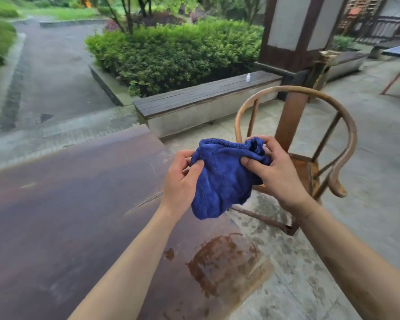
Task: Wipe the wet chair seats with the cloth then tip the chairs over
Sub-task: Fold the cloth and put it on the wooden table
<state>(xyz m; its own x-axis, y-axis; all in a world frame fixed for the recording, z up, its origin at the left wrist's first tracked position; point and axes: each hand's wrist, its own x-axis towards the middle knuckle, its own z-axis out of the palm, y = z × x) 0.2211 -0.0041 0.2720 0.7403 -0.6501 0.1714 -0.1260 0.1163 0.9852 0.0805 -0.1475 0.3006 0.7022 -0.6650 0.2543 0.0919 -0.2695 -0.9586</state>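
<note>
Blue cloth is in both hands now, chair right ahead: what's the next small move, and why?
Probably lower the blue cloth onto the chair's seat and start wiping. Left hand and right hand both grip the cloth in the air above the table edge, apart from the wooden chair, which stands upright, not tipped.

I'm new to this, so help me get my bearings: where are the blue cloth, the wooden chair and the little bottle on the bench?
blue cloth (219, 179), head view, middle fold.
wooden chair (289, 116), head view, back splat.
little bottle (248, 77), head view, body.
</note>
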